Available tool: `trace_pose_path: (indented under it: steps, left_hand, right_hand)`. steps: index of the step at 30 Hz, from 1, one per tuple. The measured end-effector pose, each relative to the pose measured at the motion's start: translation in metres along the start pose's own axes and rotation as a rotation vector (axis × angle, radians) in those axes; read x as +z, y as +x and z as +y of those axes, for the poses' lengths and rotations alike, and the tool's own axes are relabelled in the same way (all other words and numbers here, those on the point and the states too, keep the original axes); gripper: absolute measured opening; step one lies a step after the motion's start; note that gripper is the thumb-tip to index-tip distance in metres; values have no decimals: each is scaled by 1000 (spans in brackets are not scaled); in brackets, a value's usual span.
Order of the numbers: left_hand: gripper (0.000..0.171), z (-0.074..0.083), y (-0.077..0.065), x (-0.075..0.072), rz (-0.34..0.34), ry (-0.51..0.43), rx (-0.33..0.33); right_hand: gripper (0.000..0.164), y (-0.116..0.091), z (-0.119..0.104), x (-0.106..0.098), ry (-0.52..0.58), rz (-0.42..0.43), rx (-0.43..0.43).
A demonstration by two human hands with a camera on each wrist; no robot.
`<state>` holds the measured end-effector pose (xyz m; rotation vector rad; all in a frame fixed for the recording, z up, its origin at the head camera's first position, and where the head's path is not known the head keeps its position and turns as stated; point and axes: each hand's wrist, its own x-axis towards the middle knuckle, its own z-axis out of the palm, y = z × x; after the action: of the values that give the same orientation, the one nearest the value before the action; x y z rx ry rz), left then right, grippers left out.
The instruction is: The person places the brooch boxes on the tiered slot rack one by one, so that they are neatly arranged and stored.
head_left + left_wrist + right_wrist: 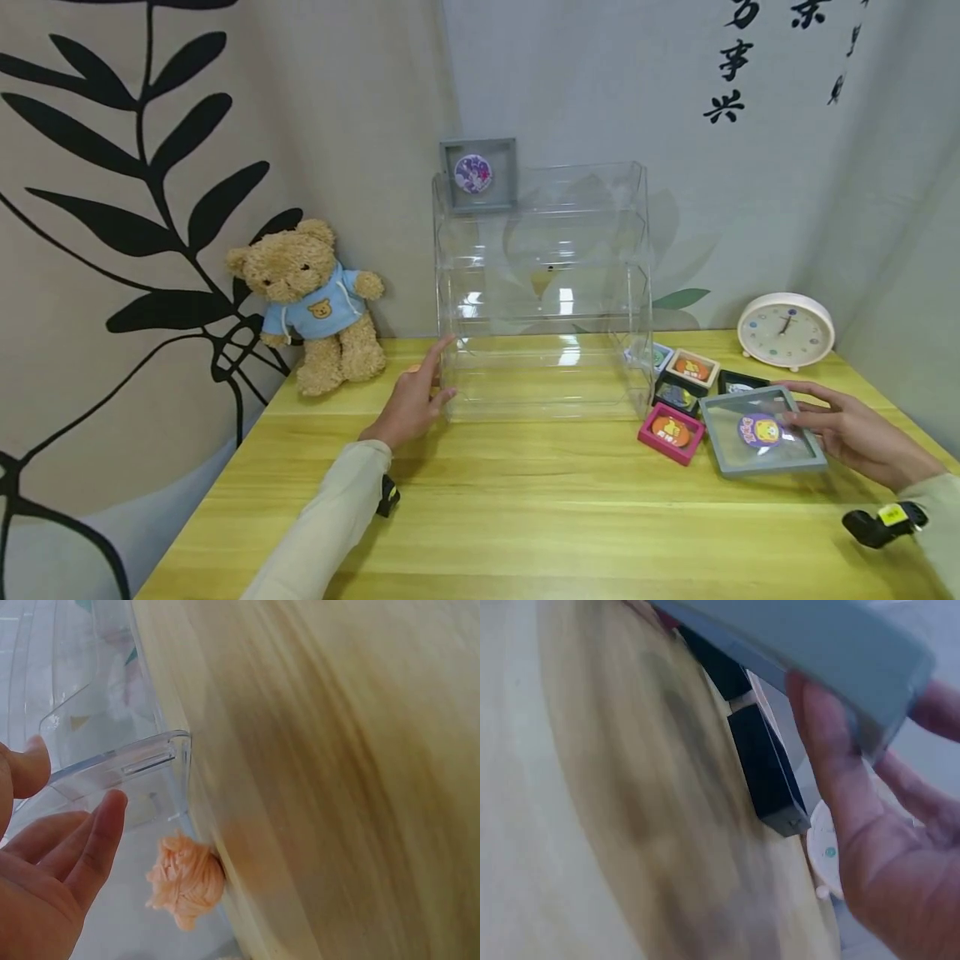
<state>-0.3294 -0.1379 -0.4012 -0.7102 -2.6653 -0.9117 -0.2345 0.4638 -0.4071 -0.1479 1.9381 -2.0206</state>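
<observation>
At the table's right, my right hand [862, 429] grips a grey square display frame [723, 437] by its right edge; a round yellow-and-purple badge [763, 431] shows inside. Up close in the right wrist view, the thumb lies on one face of the frame [817, 649], with fingers on the other. My left hand [412, 404] is at the left side of a clear acrylic tiered rack [540, 358], its fingers fairly straight. The rack's side panel [112, 759] passes between thumb and fingers in the left wrist view. Another grey frame [501, 175] with a purple badge stands on the rack's top left.
Several small framed badges, among them a pink frame [652, 442] and a black frame [678, 393], lie right of the rack. A white clock [786, 329] stands behind them. A teddy bear [318, 304] sits at the left; a peach-coloured ball-like object [187, 881] is near the left hand.
</observation>
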Motion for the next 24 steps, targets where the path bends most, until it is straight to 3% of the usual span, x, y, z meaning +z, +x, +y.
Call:
trace_pose_path:
  steps: [3, 9, 12, 16, 18, 24]
  left_hand:
    - [88, 1, 0, -1, -4, -3, -5]
    - [87, 2, 0, -1, -7, -1, -11]
    - [88, 1, 0, -1, -6, -5, -14]
    - [89, -1, -1, 0, -7, -2, -19]
    - [88, -1, -1, 1, -6, 3, -18]
    - [88, 0, 1, 0, -1, 12, -10]
  right_hand:
    - [57, -2, 2, -4, 114, -140, -35]
    - [64, 0, 0, -6, 262, -398, 19]
    - [63, 0, -3, -7, 231, -389, 1]
    - [60, -1, -9, -7, 143, -253, -81]
    - [61, -1, -13, -7, 136, -226, -133]
    - [71, 4, -33, 4, 133, -300, -238]
